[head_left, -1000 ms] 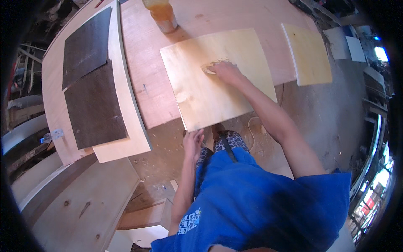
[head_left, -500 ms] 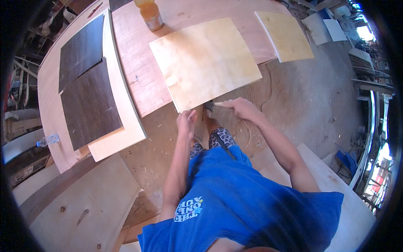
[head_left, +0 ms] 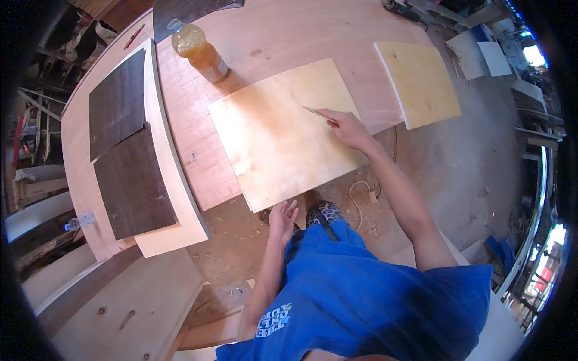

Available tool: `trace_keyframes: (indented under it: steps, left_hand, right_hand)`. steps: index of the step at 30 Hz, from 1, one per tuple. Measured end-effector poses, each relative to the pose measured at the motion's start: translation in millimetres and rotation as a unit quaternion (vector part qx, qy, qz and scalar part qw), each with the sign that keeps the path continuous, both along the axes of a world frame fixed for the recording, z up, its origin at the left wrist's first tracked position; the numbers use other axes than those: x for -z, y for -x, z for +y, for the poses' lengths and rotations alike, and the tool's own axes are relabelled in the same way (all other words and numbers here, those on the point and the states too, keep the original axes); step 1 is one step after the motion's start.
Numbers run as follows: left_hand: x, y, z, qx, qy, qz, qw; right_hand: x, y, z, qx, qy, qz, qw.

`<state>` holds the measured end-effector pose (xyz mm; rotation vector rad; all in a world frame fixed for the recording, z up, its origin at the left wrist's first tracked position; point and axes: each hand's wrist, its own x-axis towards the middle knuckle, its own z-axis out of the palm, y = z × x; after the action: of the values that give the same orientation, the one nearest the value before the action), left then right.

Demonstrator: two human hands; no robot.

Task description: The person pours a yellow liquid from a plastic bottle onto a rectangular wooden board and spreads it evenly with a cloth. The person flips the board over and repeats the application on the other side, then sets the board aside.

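Note:
A square pale wooden panel (head_left: 283,141) lies on the pinkish plywood table, its near edge overhanging the table's front. Over its right half, my right hand (head_left: 348,127) is closed around a thin, flat, pointed strip (head_left: 313,112); I cannot tell whether it is a blade or a sliver of wood. The strip's tip points left and away from me. Just below the panel's near edge is my left hand (head_left: 283,218), with fingers apart and their tips close to the edge. Whether they touch it is unclear.
A bottle of orange liquid (head_left: 208,60) stands behind the panel. Another yellowish panel (head_left: 421,84) projects past the table's edge at the right. Dark brown sheets (head_left: 133,189) lie on a pale board at the left, near a small clear bottle (head_left: 81,221). A cable (head_left: 354,201) trails across the floor.
My right hand has moved from before the panel's near edge to above its surface, with the strip. My left hand's fingers have loosened at the near corner. The view has shifted.

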<state>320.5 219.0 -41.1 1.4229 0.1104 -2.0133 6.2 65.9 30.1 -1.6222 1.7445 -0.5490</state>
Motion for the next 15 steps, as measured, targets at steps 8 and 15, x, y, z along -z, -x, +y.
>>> trace_keyframes:
  steps: [8, 15]
  left_hand:
    - [-6.0, 16.8, -10.2, -0.097, -0.070, -0.026, 0.993]
    - [-7.4, 26.1, -12.5, -0.131, -0.094, -0.041, 0.986]
  right_hand:
    - [45.0, -24.6, -105.3, -0.063, 0.041, 0.289, 0.954]
    - [74.3, -34.0, -141.9, -0.071, 0.097, 0.335, 0.934]
